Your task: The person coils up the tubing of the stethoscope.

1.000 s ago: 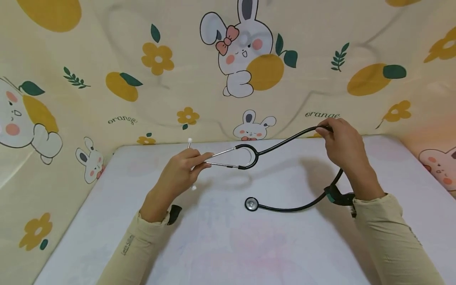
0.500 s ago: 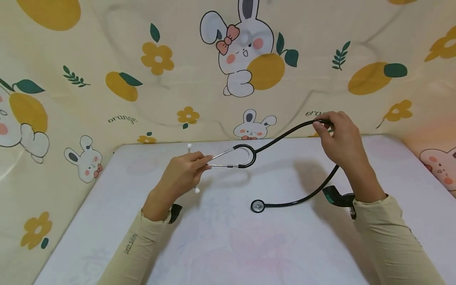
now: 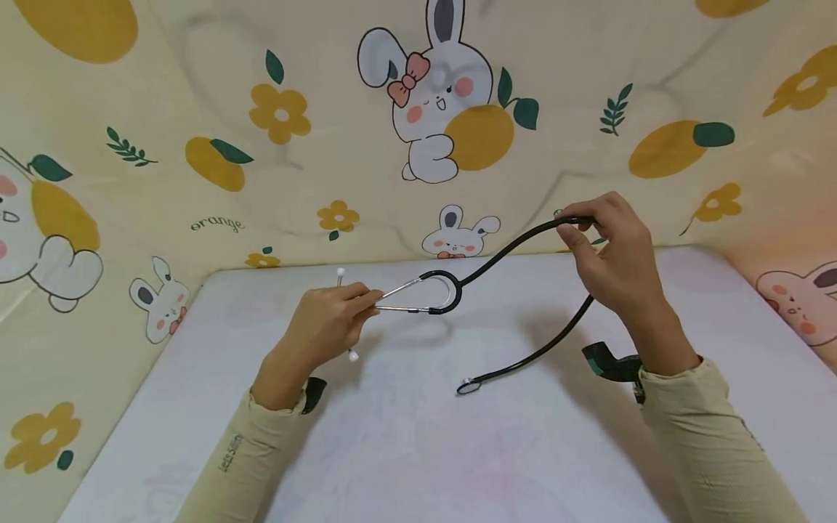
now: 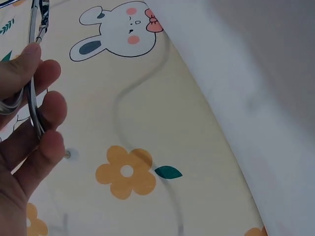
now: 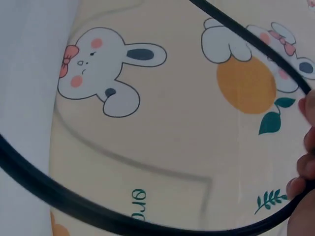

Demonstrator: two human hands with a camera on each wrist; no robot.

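A stethoscope with black tubing (image 3: 502,251) is stretched between my two hands above the white table. My left hand (image 3: 325,321) pinches its silver ear tubes (image 3: 400,309), and white ear tips (image 3: 353,356) stick out above and below the hand. In the left wrist view the metal tubes pass between thumb and fingers (image 4: 53,108). My right hand (image 3: 620,254) grips the tubing higher up, at the right. From there the tubing curves down to the round chest piece (image 3: 468,388), tilted nearly edge-on; whether it touches the table I cannot tell. The right wrist view shows the tubing (image 5: 98,217) looping from the fingers (image 5: 306,167).
The white tabletop (image 3: 418,465) spreads beneath both hands. Behind it and at the left rises a cream backdrop (image 3: 366,145) printed with rabbits, oranges and flowers. Dark wrist straps (image 3: 611,363) show at the sleeve cuffs (image 3: 680,378).
My right hand has risen and shifted a little left with the tubing. The chest piece has turned from facing up to nearly edge-on. My left hand keeps its pinch, slightly lower in view.
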